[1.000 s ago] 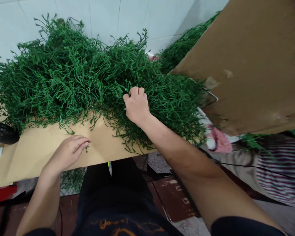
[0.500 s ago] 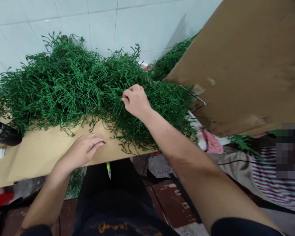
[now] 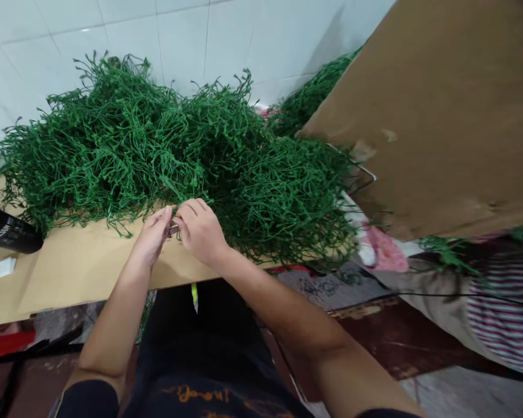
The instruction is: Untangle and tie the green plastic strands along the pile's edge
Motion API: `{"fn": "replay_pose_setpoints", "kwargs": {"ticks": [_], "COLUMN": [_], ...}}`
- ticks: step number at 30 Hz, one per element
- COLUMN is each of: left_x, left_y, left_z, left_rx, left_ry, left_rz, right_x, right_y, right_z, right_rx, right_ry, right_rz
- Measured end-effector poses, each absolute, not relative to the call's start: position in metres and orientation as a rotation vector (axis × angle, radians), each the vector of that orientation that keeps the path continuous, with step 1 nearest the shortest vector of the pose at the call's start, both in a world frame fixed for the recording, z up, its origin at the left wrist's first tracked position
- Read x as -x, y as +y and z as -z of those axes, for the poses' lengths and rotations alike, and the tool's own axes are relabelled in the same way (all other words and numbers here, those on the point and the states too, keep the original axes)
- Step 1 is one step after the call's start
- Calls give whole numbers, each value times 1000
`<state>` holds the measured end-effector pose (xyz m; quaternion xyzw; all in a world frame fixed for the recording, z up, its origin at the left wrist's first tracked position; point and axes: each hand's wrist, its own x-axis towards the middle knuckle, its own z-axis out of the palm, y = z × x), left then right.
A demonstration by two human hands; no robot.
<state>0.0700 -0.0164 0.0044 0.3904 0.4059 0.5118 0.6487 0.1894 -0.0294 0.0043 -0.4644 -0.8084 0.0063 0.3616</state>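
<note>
A big heap of green plastic sprigs [image 3: 126, 145] lies on a sheet of brown cardboard [image 3: 74, 267] set against a white tiled wall. My left hand [image 3: 153, 235] and my right hand [image 3: 199, 229] meet at the heap's near edge, fingertips together. Both pinch the stem end of one green sprig [image 3: 174, 200] that still reaches back into the heap. A small dark bit shows between the fingertips; what it is cannot be made out.
A large cardboard panel [image 3: 440, 110] leans in at the right, with more green sprigs [image 3: 305, 101] behind it. A black cylinder [image 3: 6, 232] lies at the left edge. Another person's striped sleeve [image 3: 505, 313] is at the far right. Pink cloth [image 3: 386, 252] lies under the panel.
My right hand came back from the middle of the heap to its near edge. My left hand lifted off the cardboard and joined it, both now pinching one sprig.
</note>
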Motion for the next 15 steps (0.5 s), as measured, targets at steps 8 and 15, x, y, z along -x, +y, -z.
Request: {"fn": "replay_pose_setpoints", "kwargs": {"ticks": [8,15], "left_x": [-54,-40], "left_y": [-23,-25], "left_z": [12,7], "left_rx": [-686,-904], "left_ry": [995,1028], "left_rz": [-1362,-1530], "right_x": [-179,-174], "right_y": [-49,-57], "right_z": [22,32], "right_rx": [1070,1054], "right_ry": [-2124,-2099], "right_rz": [-211,-335]}}
